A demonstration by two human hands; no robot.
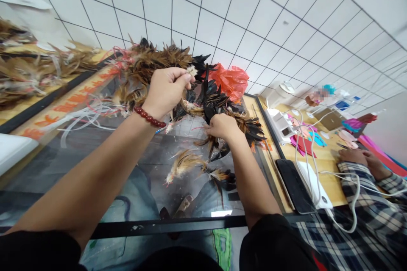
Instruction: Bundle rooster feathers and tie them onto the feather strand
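My left hand point(168, 89), with a dark red bead bracelet point(149, 117) at the wrist, is raised over the glass table point(159, 152). Its thumb and finger pinch a small pale fluffy feather tuft point(191, 70). Lower and to the right, my right hand point(224, 127) is closed on black feathers point(208, 103); its fingertips are partly hidden. Behind both hands lies a heap of brown and black feathers point(159, 61). Nearer me, a loose tan feather bunch point(184, 164) and a small dark feather bunch point(222, 178) rest on the glass.
A red plastic bag point(230, 80) sits against the tiled wall. White strips point(92, 112) lie at left. On the right are a black phone point(294, 184), a white power strip point(314, 186) with cables, and another person's hands point(365, 161) in plaid sleeves.
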